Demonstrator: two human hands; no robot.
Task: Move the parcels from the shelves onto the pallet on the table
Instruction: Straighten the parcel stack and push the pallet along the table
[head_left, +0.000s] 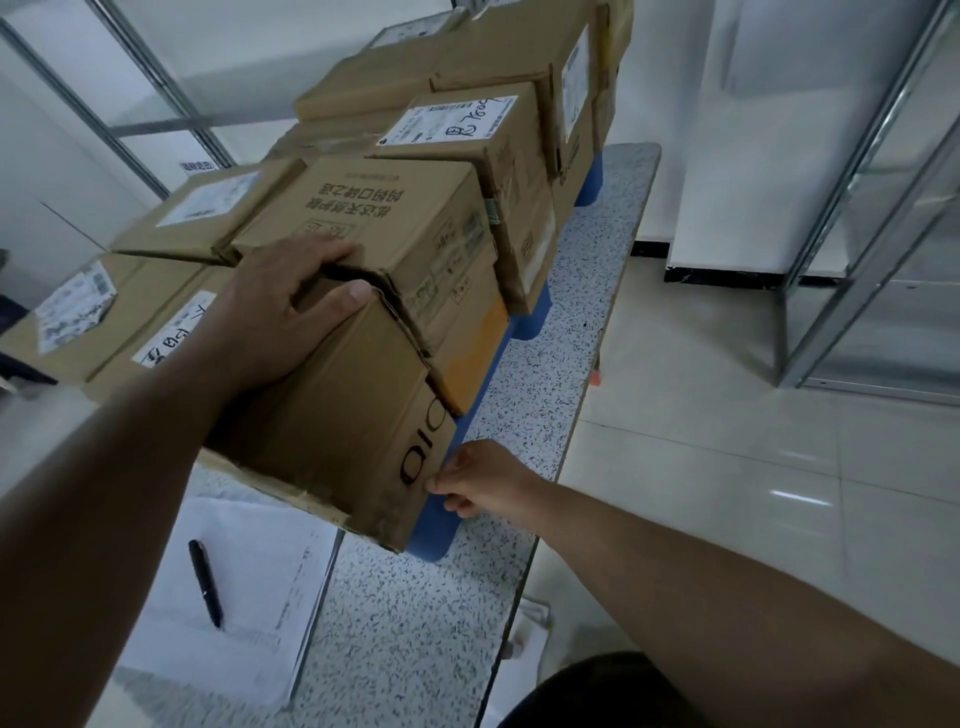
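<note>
The person is setting a cardboard parcel (332, 415) down at the near corner of the blue pallet (441, 525) on the speckled table (571, 312), the left hand (291, 312) lying on its top face with fingers curled over the far edge, the right hand (483, 483) pinching its lower right corner. The parcel is running its long axis away from the viewer toward the other stacked parcels (447, 171), its printed side facing right (lettering turned sideways). The placing step looks nearly done; next, I judge, it is needing a nudge flush against its neighbour before both hands let go.
</note>
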